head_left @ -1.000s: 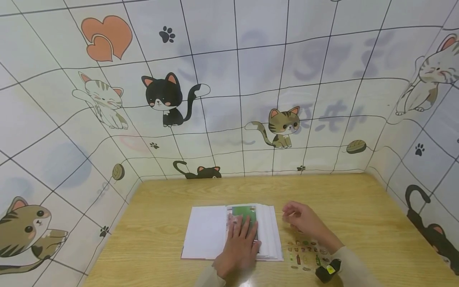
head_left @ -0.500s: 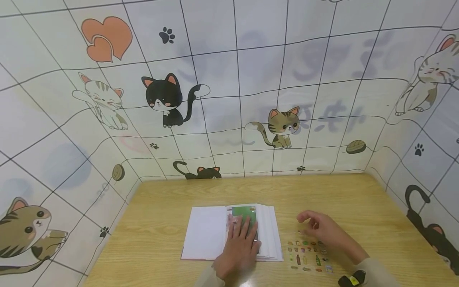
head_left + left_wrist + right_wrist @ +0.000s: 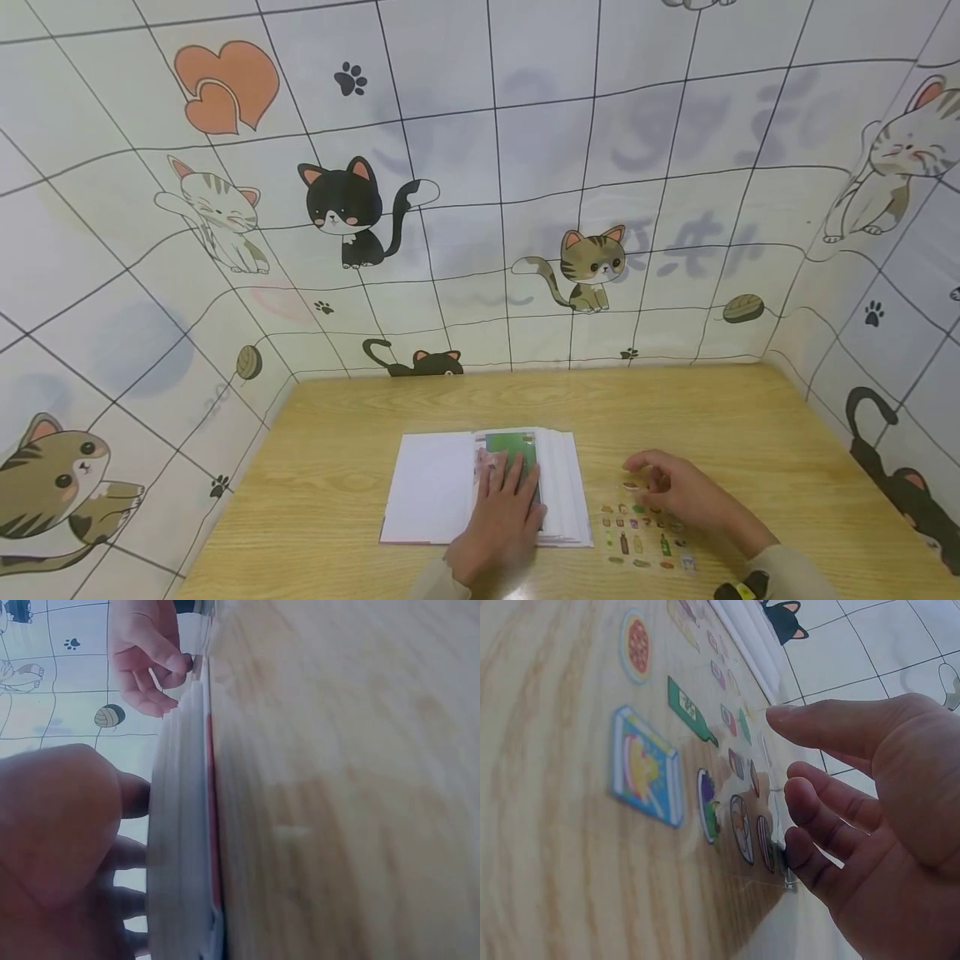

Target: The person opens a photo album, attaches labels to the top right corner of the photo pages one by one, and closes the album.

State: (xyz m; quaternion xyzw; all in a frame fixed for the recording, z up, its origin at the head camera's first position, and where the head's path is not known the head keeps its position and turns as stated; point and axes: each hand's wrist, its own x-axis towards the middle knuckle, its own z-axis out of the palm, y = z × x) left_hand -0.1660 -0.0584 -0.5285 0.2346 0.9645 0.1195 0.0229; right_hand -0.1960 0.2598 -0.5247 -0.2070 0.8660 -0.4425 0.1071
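My left hand [image 3: 501, 518] lies flat, fingers spread, on the right-hand page of an open white-paged book [image 3: 427, 487]. Under it shows a green and pink picture [image 3: 512, 442], partly covered by the fingers. A clear sheet of food stickers [image 3: 637, 543] lies on the table right of the book. Over that sheet's far right part is my right hand [image 3: 686, 493], fingers bent. In the right wrist view its thumb [image 3: 817, 724] stands apart from the fingers, whose tips are close to the sheet's edge; whether they touch it I cannot tell. A blue box sticker [image 3: 649, 769] shows nearby.
The wooden table [image 3: 315, 467] meets a cat-patterned wall covering [image 3: 465, 208] at the back and both sides. A dark band with a yellow mark [image 3: 742, 588] is at the right wrist. The book's stacked pages [image 3: 176, 825] show edge-on in the left wrist view.
My right hand has moved right and toward me, from beside the book to over the sticker sheet's far right part. My left hand has stayed on the page.
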